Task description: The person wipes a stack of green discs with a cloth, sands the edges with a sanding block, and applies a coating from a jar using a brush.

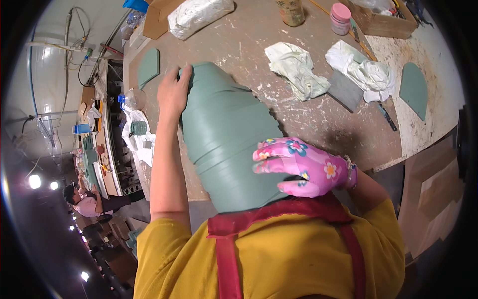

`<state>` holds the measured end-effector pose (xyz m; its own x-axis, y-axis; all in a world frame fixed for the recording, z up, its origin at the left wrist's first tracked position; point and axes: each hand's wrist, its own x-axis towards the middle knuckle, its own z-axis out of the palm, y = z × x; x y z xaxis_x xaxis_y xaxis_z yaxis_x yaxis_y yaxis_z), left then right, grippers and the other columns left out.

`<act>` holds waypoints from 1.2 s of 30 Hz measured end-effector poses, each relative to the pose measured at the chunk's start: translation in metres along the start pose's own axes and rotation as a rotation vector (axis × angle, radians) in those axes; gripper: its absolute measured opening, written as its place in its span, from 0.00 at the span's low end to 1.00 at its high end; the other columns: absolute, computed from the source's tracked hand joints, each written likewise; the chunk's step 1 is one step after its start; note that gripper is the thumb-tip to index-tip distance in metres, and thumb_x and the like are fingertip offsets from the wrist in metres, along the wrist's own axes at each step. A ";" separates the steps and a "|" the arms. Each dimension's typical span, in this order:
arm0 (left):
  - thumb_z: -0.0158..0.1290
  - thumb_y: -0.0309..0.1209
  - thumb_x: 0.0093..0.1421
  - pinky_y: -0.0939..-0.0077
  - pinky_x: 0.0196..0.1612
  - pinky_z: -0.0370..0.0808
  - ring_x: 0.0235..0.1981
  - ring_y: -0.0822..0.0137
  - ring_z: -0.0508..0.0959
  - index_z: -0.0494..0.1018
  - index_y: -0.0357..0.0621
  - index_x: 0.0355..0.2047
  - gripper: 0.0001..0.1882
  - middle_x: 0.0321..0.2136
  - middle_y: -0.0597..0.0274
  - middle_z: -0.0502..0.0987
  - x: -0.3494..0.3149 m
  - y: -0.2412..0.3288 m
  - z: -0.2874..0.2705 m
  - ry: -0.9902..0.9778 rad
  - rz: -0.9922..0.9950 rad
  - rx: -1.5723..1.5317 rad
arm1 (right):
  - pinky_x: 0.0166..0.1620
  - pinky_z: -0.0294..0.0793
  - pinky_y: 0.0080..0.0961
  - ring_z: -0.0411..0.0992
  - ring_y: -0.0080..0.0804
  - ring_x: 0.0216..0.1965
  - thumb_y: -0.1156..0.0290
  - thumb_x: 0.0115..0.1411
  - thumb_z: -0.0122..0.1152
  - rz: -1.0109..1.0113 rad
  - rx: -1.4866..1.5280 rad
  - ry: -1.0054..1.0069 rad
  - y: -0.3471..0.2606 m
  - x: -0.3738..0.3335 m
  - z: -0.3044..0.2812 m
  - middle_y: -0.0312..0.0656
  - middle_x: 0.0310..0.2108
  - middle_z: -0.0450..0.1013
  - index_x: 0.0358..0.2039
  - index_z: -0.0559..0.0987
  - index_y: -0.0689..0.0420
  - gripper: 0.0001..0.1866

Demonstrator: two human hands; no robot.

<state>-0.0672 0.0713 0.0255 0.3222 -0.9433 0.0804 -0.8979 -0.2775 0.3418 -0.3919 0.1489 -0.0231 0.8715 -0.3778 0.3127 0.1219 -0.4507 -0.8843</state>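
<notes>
A large, rounded green form [226,134] lies in front of me, its near end against my apron. Overlapping smooth bands run across it, and its right edge looks ragged. My bare left hand [173,91] grips the far left edge, fingers bent and partly hidden. On the near right part lies my right hand [301,168], in a pink flowered glove, with fingers spread and nothing held in them.
Crumpled white cloths [296,70], a grey flat block [344,90] and a dark knife-like tool [387,117] lie right on the table. Flat green pieces [414,91] rest at both sides. Farther back are a pink-lidded jar [340,20] and a cardboard box [386,22]. Another person [89,199] works far left.
</notes>
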 end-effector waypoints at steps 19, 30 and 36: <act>0.46 0.56 0.57 0.57 0.51 0.68 0.47 0.41 0.74 0.75 0.35 0.46 0.34 0.42 0.36 0.76 0.011 0.002 0.020 0.005 -0.073 -0.010 | 0.56 0.65 0.44 0.67 0.50 0.56 0.64 0.40 0.73 0.060 -0.364 0.319 0.053 -0.091 0.031 0.46 0.56 0.69 0.33 0.77 0.58 0.20; 0.46 0.55 0.61 0.62 0.50 0.69 0.45 0.53 0.77 0.76 0.32 0.44 0.32 0.41 0.45 0.79 0.005 -0.023 0.021 0.056 -0.002 -0.392 | 0.66 0.54 0.41 0.55 0.51 0.65 0.54 0.43 0.75 0.429 -0.403 0.304 0.047 -0.090 0.062 0.55 0.65 0.56 0.65 0.56 0.65 0.55; 0.41 0.55 0.66 0.67 0.60 0.64 0.53 0.62 0.70 0.63 0.37 0.60 0.34 0.55 0.53 0.68 -0.036 -0.082 0.088 0.124 -0.305 -1.273 | 0.66 0.56 0.42 0.58 0.56 0.63 0.59 0.39 0.78 0.364 -0.420 0.344 0.079 -0.084 0.091 0.60 0.64 0.55 0.66 0.53 0.68 0.59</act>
<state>-0.0314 0.1116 -0.0879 0.5467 -0.8320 -0.0948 0.1032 -0.0454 0.9936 -0.4123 0.2190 -0.1507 0.6114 -0.7720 0.1737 -0.4088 -0.4961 -0.7660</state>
